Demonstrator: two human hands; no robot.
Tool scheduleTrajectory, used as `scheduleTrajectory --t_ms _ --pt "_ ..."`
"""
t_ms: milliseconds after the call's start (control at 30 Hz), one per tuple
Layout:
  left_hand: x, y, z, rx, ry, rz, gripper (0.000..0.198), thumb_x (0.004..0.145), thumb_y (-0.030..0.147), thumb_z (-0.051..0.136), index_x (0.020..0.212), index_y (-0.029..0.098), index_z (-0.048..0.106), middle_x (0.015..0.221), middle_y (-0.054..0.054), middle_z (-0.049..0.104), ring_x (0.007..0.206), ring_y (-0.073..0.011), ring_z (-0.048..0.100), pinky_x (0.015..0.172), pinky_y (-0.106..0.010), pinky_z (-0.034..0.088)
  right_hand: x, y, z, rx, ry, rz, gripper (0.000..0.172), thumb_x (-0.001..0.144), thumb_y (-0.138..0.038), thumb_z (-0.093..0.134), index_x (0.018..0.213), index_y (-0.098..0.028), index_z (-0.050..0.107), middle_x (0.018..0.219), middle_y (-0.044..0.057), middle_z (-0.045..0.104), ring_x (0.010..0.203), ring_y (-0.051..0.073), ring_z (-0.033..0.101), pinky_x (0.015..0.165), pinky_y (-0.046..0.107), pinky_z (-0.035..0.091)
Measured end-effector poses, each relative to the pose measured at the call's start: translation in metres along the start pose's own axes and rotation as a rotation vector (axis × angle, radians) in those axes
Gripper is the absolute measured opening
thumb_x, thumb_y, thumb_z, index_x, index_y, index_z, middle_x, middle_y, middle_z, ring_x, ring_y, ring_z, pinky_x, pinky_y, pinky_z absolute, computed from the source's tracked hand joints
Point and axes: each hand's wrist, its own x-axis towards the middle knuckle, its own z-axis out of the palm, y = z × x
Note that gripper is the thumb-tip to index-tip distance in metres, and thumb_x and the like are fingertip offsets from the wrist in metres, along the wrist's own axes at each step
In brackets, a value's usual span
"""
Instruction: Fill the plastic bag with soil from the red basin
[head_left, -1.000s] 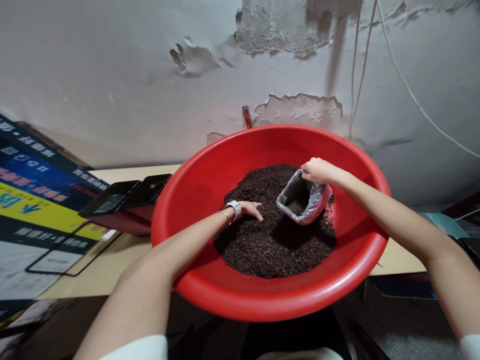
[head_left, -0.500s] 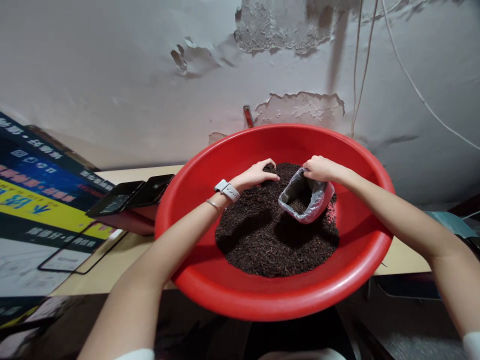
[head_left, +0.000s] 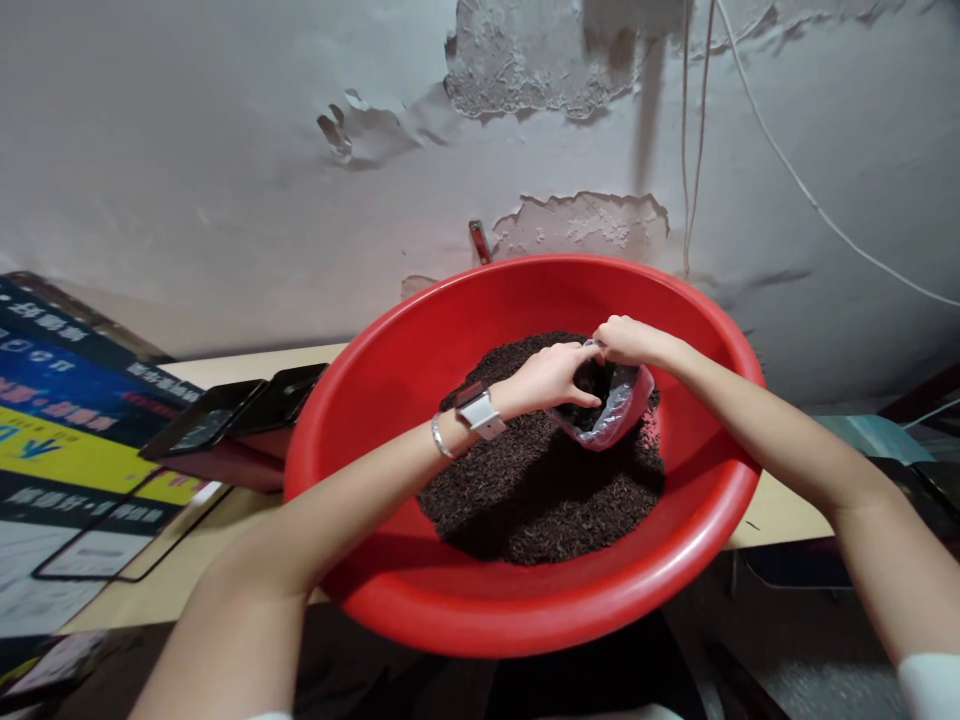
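My right hand (head_left: 628,340) pinches the rim of a clear plastic bag (head_left: 613,425), which stands with its mouth up on a heap of dark, short, dry pieces like loose tea leaves (head_left: 517,500). My left hand (head_left: 559,378), with a white-strapped watch and a bracelet on the wrist, is curved over the bag's mouth, close to the right fingers. Dark leaves show between its thumb and fingers. The heap lies in a wide red plastic basin (head_left: 555,625). My left hand hides part of the bag's opening.
The basin stands on a pale tabletop (head_left: 780,515) against a peeling wall (head_left: 225,150). At left are black-rimmed containers (head_left: 217,425), a thin black wire frame (head_left: 90,577) and a printed board (head_left: 60,420). White cords (head_left: 697,150) hang behind; a teal item (head_left: 877,438) lies right.
My left hand has moved right, from the heap's far left side to the bag's mouth, with dark leaves in its fingers. My right hand still holds the bag. The view has shifted slightly.
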Motion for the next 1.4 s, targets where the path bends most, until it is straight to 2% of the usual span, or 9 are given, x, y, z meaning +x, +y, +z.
scheduleTrajectory --t_ms 167,233,400,567,667,767,1000,1200,1400 --pt "-0.011 -0.037 -0.007 -0.056 0.141 -0.188 0.027 0.089 0.037 0.052 0.105 0.019 0.063 0.105 -0.005 0.068 0.095 -0.0194 0.063 0.086 -0.031 0.048 0.0 -0.002 0.0 -0.008 0.015 0.008 0.036 0.089 -0.024 0.045 0.112 -0.01 0.068 0.107 0.018 0.069 0.097 0.026 0.065 0.075 0.03 0.046" --pt "-0.018 -0.064 0.003 0.078 0.093 -0.319 0.029 0.089 0.034 0.049 0.109 0.019 0.063 0.111 -0.007 0.066 0.102 -0.0215 0.061 0.091 -0.034 0.047 0.001 -0.002 0.0 0.0 0.017 0.023 0.036 0.089 -0.024 0.045 0.112 -0.01 0.068 0.107 0.018 0.068 0.097 0.026 0.065 0.075 0.03 0.046" --pt "-0.033 -0.116 0.044 0.276 -0.266 -0.484 0.058 0.085 0.043 0.057 0.134 0.013 0.049 0.138 -0.019 0.049 0.124 -0.0328 0.048 0.101 -0.044 0.042 0.002 -0.001 0.002 0.025 0.027 0.039 0.037 0.089 -0.024 0.045 0.114 -0.01 0.068 0.11 0.019 0.067 0.1 0.027 0.064 0.077 0.031 0.047" --pt "-0.023 -0.156 0.054 0.323 -0.28 -0.683 0.078 0.083 0.057 0.054 0.148 0.022 0.029 0.157 -0.018 0.022 0.142 -0.0437 0.018 0.1 -0.064 0.035 0.004 0.001 0.004 0.026 0.019 0.058 0.038 0.089 -0.024 0.044 0.114 -0.009 0.068 0.11 0.02 0.067 0.102 0.028 0.064 0.08 0.032 0.047" --pt "-0.015 -0.185 0.055 0.264 -0.326 -0.812 0.102 0.072 0.065 0.064 0.152 0.024 0.016 0.158 -0.02 0.015 0.142 -0.0459 0.017 0.106 -0.059 0.031 0.004 0.002 0.005 0.025 0.029 0.057 0.038 0.089 -0.024 0.043 0.113 -0.009 0.068 0.109 0.019 0.067 0.102 0.028 0.064 0.079 0.032 0.048" --pt "-0.011 -0.203 0.067 0.099 -0.376 -0.757 0.119 0.065 0.068 0.067 0.153 0.019 0.003 0.156 -0.022 0.022 0.141 -0.0383 0.027 0.111 -0.045 0.029 0.003 0.003 0.003 0.023 0.031 0.056 0.037 0.088 -0.023 0.043 0.113 -0.01 0.068 0.108 0.018 0.068 0.102 0.027 0.064 0.079 0.031 0.048" --pt "-0.007 -0.195 0.098 0.061 -0.291 -0.72 0.11 0.062 0.062 0.07 0.149 0.021 0.018 0.149 -0.027 0.029 0.134 -0.0478 0.035 0.103 -0.052 0.035 0.003 0.0 -0.001 0.029 0.007 0.059 0.037 0.089 -0.023 0.043 0.113 -0.01 0.068 0.109 0.018 0.068 0.102 0.026 0.064 0.078 0.029 0.048" --pt "-0.029 -0.166 0.099 -0.023 -0.345 -0.614 0.075 0.076 0.041 0.061 0.141 0.017 0.032 0.135 -0.017 0.053 0.123 -0.0293 0.053 0.099 -0.034 0.042 0.008 0.004 0.005 0.038 0.006 0.074 0.038 0.09 -0.024 0.042 0.114 -0.01 0.067 0.111 0.019 0.067 0.102 0.027 0.064 0.08 0.031 0.047" --pt "-0.047 -0.127 0.076 -0.125 -0.307 -0.528 0.056 0.08 0.036 0.054 0.133 0.017 0.044 0.107 -0.009 0.068 0.097 -0.0245 0.065 0.084 -0.03 0.048 0.008 0.005 0.007 -0.002 0.015 0.079 0.038 0.09 -0.023 0.041 0.112 -0.009 0.068 0.111 0.02 0.066 0.104 0.028 0.063 0.084 0.033 0.047"
